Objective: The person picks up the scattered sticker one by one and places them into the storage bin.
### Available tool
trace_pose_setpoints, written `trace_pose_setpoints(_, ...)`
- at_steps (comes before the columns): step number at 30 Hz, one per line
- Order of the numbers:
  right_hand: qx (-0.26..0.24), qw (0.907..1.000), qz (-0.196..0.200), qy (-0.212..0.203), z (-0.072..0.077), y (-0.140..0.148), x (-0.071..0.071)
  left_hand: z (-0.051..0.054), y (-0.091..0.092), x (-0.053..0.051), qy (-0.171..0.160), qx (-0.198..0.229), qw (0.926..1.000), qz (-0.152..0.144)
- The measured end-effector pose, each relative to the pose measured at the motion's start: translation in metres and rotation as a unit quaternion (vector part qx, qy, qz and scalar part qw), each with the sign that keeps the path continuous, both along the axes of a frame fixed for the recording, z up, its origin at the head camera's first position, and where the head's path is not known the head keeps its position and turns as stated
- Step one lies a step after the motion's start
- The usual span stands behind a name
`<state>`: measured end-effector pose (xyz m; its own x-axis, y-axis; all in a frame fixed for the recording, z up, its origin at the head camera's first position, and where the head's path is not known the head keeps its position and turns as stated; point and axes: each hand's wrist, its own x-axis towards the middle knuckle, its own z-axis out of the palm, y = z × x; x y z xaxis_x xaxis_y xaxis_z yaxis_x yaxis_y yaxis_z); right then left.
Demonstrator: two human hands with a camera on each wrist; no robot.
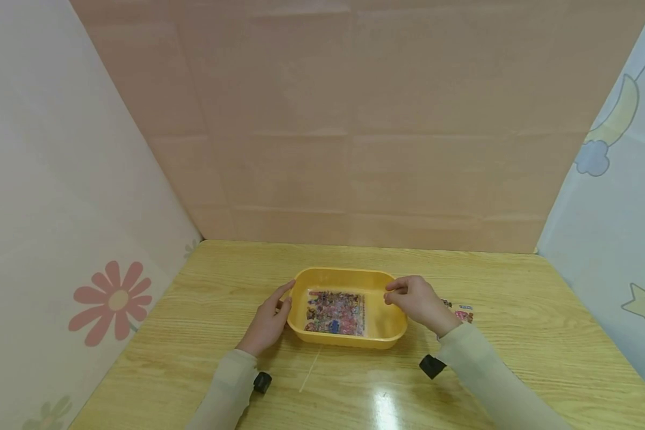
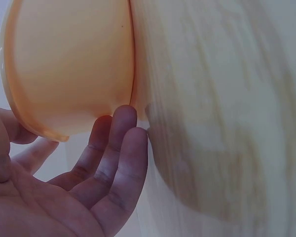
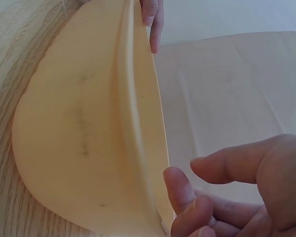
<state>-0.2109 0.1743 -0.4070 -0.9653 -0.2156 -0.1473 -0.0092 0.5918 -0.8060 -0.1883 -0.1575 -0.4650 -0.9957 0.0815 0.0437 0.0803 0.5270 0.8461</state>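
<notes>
A yellow plastic basin (image 1: pixel 349 342) stands on the table, with its wall filling much of both wrist views. On the left part of its floor lies a flat, see-through piece with colourful small pictures (image 1: pixel 335 313), like a sticker sheet. My left hand (image 1: pixel 267 325) holds the basin's left end, thumb at the rim and several fingertips against the outer wall in the left wrist view. Over the basin's right end hovers my right hand (image 1: pixel 416 300). Its fingers are loosely bent, with a gap between thumb and index finger and nothing visible between them.
More colourful sticker-like pieces (image 1: pixel 463 315) lie on the wooden table (image 1: pixel 527 346), partly hidden by the right wrist. A thin pale strip (image 1: pixel 310 370) is in front of the basin. Behind stands a plain pinkish wall covering (image 1: pixel 355 137), with printed panels on both sides.
</notes>
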Motion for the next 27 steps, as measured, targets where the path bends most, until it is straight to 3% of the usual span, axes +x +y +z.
trace_pose_setpoints(13,0.001,0.9999,0.001,0.016,-0.002,0.005,0.001,0.000,0.000,0.001,0.001,-0.001,1.0000,0.003)
trace_pose_setpoints(20,-0.023,0.9984,-0.015,0.050,-0.002,0.015,0.003,-0.001,0.001,0.001,-0.002,-0.001,1.0000,0.005)
trace_pose_setpoints(27,-0.021,0.9979,-0.033,0.052,-0.004,0.032,0.005,0.000,0.001,0.001,0.000,-0.002,1.0000,0.005)
